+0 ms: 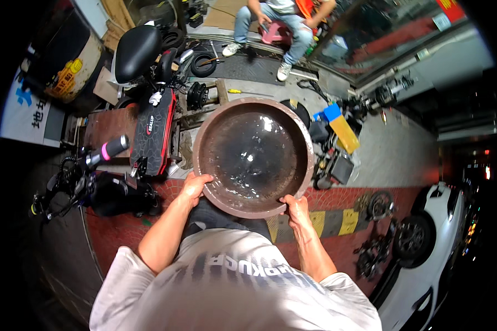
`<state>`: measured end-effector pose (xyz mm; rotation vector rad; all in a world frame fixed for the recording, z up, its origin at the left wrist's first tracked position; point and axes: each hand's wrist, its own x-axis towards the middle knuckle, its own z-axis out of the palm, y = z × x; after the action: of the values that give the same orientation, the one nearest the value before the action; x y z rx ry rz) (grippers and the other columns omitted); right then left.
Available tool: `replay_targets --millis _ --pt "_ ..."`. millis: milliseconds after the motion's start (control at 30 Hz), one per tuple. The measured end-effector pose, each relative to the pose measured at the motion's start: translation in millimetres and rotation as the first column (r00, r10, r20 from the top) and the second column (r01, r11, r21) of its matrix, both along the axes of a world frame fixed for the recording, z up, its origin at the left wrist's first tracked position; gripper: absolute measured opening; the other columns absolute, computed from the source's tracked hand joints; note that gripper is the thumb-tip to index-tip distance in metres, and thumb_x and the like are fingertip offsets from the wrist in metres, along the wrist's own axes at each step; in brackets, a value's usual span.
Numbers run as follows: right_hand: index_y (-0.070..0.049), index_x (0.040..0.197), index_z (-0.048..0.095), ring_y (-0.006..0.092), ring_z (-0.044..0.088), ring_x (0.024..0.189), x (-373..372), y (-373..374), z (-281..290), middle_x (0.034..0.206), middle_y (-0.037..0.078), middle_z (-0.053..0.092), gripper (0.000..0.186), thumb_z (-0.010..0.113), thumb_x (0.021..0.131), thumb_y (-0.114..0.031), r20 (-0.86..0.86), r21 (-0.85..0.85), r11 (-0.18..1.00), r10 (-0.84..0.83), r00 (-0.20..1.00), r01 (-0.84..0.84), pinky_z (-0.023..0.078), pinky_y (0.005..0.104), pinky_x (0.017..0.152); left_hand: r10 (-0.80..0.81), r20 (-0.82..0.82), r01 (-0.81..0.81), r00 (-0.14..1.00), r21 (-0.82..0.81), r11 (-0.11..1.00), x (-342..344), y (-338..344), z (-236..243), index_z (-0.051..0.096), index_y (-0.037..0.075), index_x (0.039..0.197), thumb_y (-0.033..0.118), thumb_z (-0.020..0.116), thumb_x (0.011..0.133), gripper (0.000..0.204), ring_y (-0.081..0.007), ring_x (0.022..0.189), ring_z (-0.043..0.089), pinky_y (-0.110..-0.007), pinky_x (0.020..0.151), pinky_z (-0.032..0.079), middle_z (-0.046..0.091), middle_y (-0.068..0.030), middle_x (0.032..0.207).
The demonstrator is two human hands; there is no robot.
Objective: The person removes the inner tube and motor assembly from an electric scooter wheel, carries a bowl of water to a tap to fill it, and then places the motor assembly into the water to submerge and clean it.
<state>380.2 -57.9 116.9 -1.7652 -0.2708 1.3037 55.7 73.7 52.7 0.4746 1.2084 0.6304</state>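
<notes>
A round brown basin [201, 138] with a shallow layer of water and a dark bottom is held in front of my body, over my dark-clad legs. My left hand [195, 187] grips its lower-left rim, thumb over the edge. On the lower-right rim my right hand [294, 207] has its fingers closed, thumb at the inside of the edge. Bright reflections show on the water.
A seated person [299, 38] is beyond the basin. Scooters [152, 127] and handlebars [107, 150] stand left, with tyres [203, 65] behind. A blue-and-yellow board [342, 129] and parts lie right, near a yellow-black ramp [348, 220] and a white car [440, 205].
</notes>
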Motion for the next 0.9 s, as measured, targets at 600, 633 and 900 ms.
replay_targets --millis 600,633,900 --pt "-0.008 0.111 0.074 0.0085 0.062 0.076 -4.2 523.5 -39.9 0.09 -0.002 0.07 0.05 0.061 0.103 -0.056 -0.045 -0.032 0.5 0.864 0.501 -0.865 0.049 0.0263 0.07 0.955 -0.109 -0.961 0.276 -0.061 0.271 43.8 85.7 -93.1 0.06 0.0 0.128 -0.002 0.064 0.076 0.051 -0.029 0.103 0.066 -0.043 0.09 0.056 0.068 -0.0108 0.118" --pt "-0.008 0.103 0.072 0.0082 0.061 0.076 -8.8 557.8 -70.5 0.09 -0.002 0.07 0.048 0.059 0.104 -0.055 -0.029 -0.012 0.44 0.897 0.44 -0.898 0.047 0.0262 0.07 0.964 -0.164 -0.978 0.208 -0.015 0.209 60.1 94.7 -89.5 0.063 0.0 0.123 -0.002 0.064 0.077 0.046 -0.0301 0.101 0.067 -0.045 0.093 0.056 0.069 -0.0113 0.115" --pt "-0.003 0.135 0.059 0.0397 0.061 0.117 -140.1 748.8 -247.1 0.122 0.019 0.066 0.061 0.079 0.088 -0.036 0.657 -0.162 -0.365 0.653 -0.377 -0.917 0.048 0.0466 0.101 0.953 -0.17 -0.965 -0.252 -0.023 -0.26 166.0 129.8 -166.9 0.062 -0.007 0.119 -0.004 0.061 0.076 0.044 -0.033 0.112 0.065 -0.046 0.102 0.053 0.067 -0.0169 0.122"
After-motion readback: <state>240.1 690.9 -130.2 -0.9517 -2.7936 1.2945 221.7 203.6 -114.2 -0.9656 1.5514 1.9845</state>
